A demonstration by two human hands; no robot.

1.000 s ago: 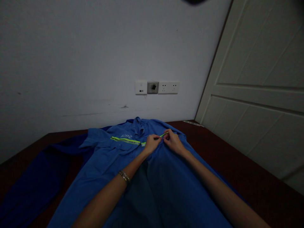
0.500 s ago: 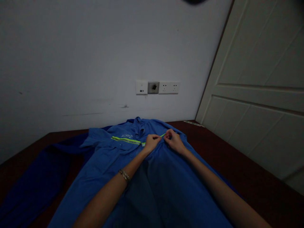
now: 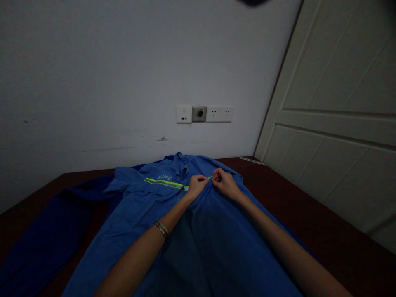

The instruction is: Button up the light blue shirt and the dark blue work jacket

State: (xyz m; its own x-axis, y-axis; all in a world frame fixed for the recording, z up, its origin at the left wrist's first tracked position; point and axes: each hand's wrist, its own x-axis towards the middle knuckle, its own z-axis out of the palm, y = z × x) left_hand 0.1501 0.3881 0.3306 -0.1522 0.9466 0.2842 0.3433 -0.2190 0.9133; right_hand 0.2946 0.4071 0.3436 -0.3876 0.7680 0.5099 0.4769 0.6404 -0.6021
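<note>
A blue work jacket (image 3: 136, 218) lies spread out front up, its collar toward the wall, with white lettering and a yellow-green reflective strip (image 3: 165, 182) across the chest. My left hand (image 3: 198, 186), a bracelet on its wrist, is closed in a pinch on the cloth at the chest. Just to its right, my right hand (image 3: 227, 184) pinches the jacket too, thumb and forefinger together by the strip. The fingers hide the exact bit of cloth between them. Darker blue cloth (image 3: 46, 243) spreads from under the jacket at the left.
The dark red-brown tabletop (image 3: 266, 185) meets a pale wall (image 3: 108, 82) at the back. Sockets and a switch (image 3: 219, 114) are set in the wall. A white panelled door (image 3: 334, 165) slants along the right. A thin printed strip (image 3: 252, 161) lies in the back right corner.
My right hand has shifted very slightly left, toward my left hand. My left hand and the jacket look the same.
</note>
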